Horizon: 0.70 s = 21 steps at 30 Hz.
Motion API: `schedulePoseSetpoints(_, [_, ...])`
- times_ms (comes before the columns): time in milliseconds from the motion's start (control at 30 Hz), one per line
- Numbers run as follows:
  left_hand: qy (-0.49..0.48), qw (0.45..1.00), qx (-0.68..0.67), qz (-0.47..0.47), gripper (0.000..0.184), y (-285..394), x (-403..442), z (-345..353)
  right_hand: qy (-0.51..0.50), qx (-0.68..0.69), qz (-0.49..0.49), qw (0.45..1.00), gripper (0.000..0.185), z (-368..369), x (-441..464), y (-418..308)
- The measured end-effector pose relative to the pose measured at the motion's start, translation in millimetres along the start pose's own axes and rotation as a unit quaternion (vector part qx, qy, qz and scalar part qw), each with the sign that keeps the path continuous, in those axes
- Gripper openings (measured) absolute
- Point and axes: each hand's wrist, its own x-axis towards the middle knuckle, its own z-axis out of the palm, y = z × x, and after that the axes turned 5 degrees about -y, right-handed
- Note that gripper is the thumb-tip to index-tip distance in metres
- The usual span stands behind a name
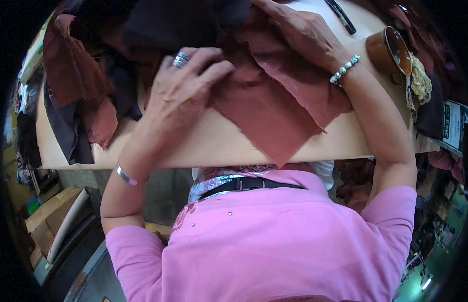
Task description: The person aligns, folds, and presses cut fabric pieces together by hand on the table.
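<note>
My left hand (pixel 186 75), with several silver rings on one finger, is over the reddish-brown cloth (pixel 279 126). Its bent fingers are a little apart, slightly blurred, with no fabric visibly pinched between them. Toward the top edge reaches my right hand (pixel 304 30), palm down on or just above another reddish-brown piece with a frayed edge (pixel 294 83). Its fingertips are cut off by the frame, so their grip is hidden. Dark cloth (pixel 168 25) is bunched just beyond my left hand. The nearest cloth corner points toward me at the table's front edge.
More brown and dark cloth pieces (pixel 78 65) drape over the table (pixel 193 146) at the left. A black pen (pixel 342 17), a brown cup (pixel 377 53) lying tilted and a crumpled pale bundle (pixel 420 80) are on the right. Cardboard boxes (pixel 52 216) stand below left.
</note>
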Motion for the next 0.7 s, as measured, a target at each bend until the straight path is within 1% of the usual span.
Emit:
schedulePoseSetpoints(67, [-0.004,0.999,0.027,0.043,0.034,-27,-3,3,-0.01,-0.007,0.009,1.0,0.057,4,4,-1])
schedulePoseSetpoints(100, [-0.004,0.998,0.048,0.041,0.034,-30,-1,3,-0.015,-0.003,0.021,1.0,0.058,6,8,-1])
schedulePoseSetpoints(133, [-0.023,0.994,0.081,0.065,0.032,-37,2,-4,-0.021,0.0,0.035,0.999,0.058,8,11,-1])
schedulePoseSetpoints(167, [-0.036,0.995,0.083,0.03,0.032,-44,2,-8,-0.038,0.005,0.082,0.996,0.058,13,16,-2])
schedulePoseSetpoints(200, [-0.048,0.995,0.085,-0.006,0.033,-48,4,-13,-0.03,-0.002,0.09,0.996,0.058,16,19,-4])
schedulePoseSetpoints(233, [-0.06,0.987,0.14,-0.048,0.029,-48,7,-18,-0.021,-0.01,0.097,0.995,0.058,19,23,-6])
schedulePoseSetpoints(333, [0.011,0.999,0.032,-0.025,0.028,-12,29,-27,0.001,-0.006,0.111,0.994,0.058,23,24,-7])
schedulePoseSetpoints(367, [0.019,0.999,-0.014,-0.032,0.022,3,33,-17,0.007,0.002,0.112,0.994,0.058,24,24,-5])
schedulePoseSetpoints(400, [-0.039,0.996,-0.049,-0.062,0.025,15,33,-5,0.013,0.01,0.113,0.993,0.058,25,23,-4])
schedulePoseSetpoints(467, [0.039,0.997,-0.053,-0.035,0.033,17,29,23,-0.01,0.019,0.115,0.993,0.057,19,20,-3])
schedulePoseSetpoints(500, [-0.003,0.992,-0.095,-0.083,0.044,15,24,27,-0.022,0.023,0.117,0.993,0.057,15,19,-2])
schedulePoseSetpoints(600, [0.073,0.991,-0.07,-0.089,0.043,10,21,34,-0.023,0.055,0.138,0.989,0.056,10,20,0])
schedulePoseSetpoints(633, [0.031,0.992,-0.069,-0.1,0.052,8,21,32,-0.016,0.052,0.144,0.988,0.056,12,21,0])
schedulePoseSetpoints(700, [0.023,0.992,-0.072,-0.098,0.055,-7,24,33,0.0,0.043,0.156,0.987,0.056,16,26,5])
